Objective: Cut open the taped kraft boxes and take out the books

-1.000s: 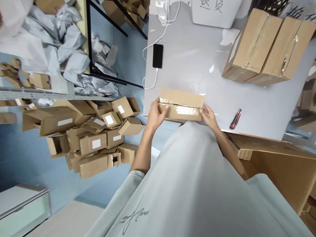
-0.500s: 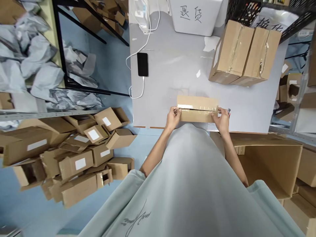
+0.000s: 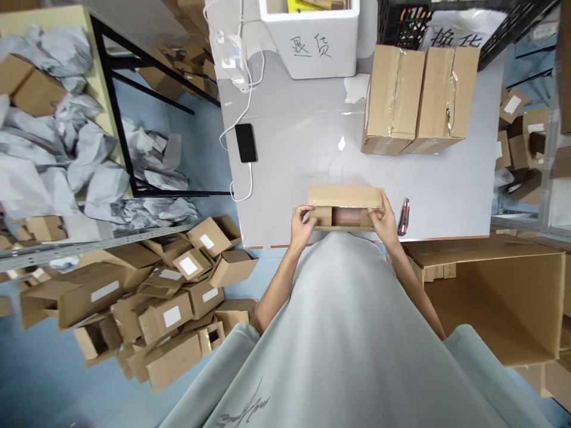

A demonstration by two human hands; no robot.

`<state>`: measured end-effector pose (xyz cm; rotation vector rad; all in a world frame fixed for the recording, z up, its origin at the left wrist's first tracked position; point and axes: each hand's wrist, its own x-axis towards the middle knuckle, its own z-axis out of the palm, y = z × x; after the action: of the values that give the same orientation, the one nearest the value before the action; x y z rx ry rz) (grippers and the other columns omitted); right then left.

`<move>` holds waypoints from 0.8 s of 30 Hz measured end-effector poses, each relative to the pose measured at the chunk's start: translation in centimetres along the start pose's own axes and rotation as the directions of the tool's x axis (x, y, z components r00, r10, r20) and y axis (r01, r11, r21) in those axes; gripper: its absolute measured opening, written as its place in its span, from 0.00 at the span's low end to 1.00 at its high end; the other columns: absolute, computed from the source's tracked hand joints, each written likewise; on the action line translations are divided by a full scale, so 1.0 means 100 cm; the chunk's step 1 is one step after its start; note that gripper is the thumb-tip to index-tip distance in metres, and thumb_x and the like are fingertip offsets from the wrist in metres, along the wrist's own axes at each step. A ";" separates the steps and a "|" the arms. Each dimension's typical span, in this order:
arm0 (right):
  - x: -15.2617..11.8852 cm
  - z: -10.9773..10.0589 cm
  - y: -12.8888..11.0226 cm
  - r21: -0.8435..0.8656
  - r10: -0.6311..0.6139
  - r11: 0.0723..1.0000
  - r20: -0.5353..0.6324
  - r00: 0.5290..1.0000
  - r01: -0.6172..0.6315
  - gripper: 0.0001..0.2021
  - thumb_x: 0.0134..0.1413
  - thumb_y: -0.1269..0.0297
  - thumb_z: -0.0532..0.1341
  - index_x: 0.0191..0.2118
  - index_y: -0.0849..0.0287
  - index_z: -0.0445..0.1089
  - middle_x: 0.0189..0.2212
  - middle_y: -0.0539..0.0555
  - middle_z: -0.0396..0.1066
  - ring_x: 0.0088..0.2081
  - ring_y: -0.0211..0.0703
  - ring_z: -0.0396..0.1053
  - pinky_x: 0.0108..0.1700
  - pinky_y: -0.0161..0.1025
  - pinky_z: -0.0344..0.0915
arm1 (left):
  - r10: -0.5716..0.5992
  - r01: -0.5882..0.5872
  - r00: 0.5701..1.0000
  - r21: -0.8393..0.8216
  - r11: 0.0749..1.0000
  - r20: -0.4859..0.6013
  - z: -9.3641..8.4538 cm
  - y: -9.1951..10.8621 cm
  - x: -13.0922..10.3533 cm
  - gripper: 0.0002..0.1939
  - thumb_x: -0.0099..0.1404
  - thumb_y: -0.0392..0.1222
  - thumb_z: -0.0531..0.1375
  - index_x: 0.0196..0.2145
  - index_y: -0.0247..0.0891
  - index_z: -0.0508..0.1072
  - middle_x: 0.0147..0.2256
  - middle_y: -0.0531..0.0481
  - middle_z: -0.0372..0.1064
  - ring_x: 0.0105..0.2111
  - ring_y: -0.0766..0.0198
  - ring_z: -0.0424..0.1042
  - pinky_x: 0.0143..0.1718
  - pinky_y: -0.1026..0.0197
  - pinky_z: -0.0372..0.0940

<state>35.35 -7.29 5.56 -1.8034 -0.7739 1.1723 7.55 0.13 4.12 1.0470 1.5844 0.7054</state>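
Note:
A small cardboard box (image 3: pixel 345 195) lies at the table's front edge, close to my body. Its top flaps are parted, and through the gap between the inner side flaps a brownish surface shows; what it is I cannot make out. My left hand (image 3: pixel 302 226) pinches the box at its left end. At the opposite end, my right hand (image 3: pixel 383 221) grips the flap edge with thumb and fingers. Just right of that hand rests a red and black utility knife (image 3: pixel 404 217) on the table.
Two taped cartons (image 3: pixel 395 98) stand at the back right, beside a white bin (image 3: pixel 312 50) and a black crate (image 3: pixel 404 27). A phone (image 3: pixel 246 142) with a cable lies left. Opened boxes (image 3: pixel 172 315) pile on the floor; a large open carton (image 3: pixel 495 297) sits below right.
The box's slit top has been opened, with the flaps spread apart by both hands. My right hand has shifted left, uncovering the utility knife. The camera view has also shifted.

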 end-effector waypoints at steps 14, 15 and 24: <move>0.174 -0.166 -0.024 0.038 0.095 0.995 -0.488 0.868 -0.087 0.58 0.56 0.37 0.74 0.84 0.51 0.50 0.77 0.71 0.58 0.54 0.54 0.81 0.45 0.49 0.86 | 0.235 -0.258 0.954 0.113 0.959 0.187 0.129 0.137 0.164 0.43 0.68 0.52 0.73 0.75 0.42 0.64 0.73 0.32 0.68 0.75 0.41 0.67 0.78 0.36 0.60; 0.192 -0.169 -0.029 0.102 0.151 0.988 -0.481 0.864 -0.117 0.59 0.55 0.37 0.74 0.84 0.48 0.47 0.78 0.71 0.55 0.52 0.52 0.82 0.44 0.47 0.86 | 0.135 -0.162 0.966 0.110 0.981 0.222 0.152 0.148 0.178 0.45 0.68 0.52 0.73 0.77 0.41 0.62 0.73 0.29 0.67 0.75 0.40 0.68 0.76 0.36 0.62; 0.231 -0.185 -0.018 0.332 0.228 0.941 -0.470 0.853 -0.069 0.56 0.44 0.38 0.80 0.74 0.50 0.57 0.69 0.67 0.70 0.34 0.39 0.80 0.34 0.40 0.83 | 0.077 -0.160 0.902 0.165 0.973 0.425 0.250 0.145 0.158 0.42 0.72 0.51 0.69 0.78 0.43 0.63 0.61 0.36 0.81 0.54 0.50 0.83 0.61 0.44 0.77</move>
<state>61.04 7.01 1.70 -1.8093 -0.1362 0.7975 34.58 18.81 2.93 1.3500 1.2394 0.3725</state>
